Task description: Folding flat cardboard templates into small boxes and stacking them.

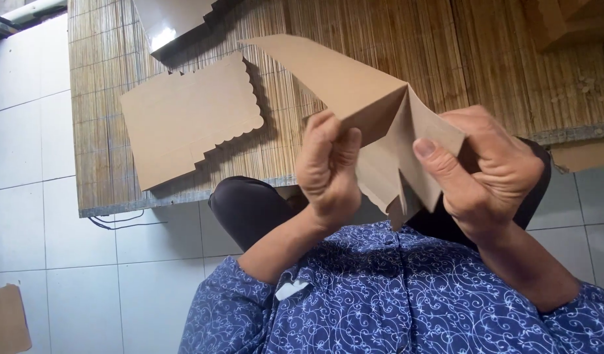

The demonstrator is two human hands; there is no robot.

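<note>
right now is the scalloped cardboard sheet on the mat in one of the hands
No, the scalloped cardboard sheet lies flat on the bamboo mat, apart from both hands, which grip a folded cardboard piece.

Brown cardboard piece (354, 92), partly folded, creased, held mid-air

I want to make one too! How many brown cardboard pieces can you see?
4: one folded in the hands, one scalloped on the mat, one at the floor's bottom-left corner, one at the right edge. More may be hidden.
</note>
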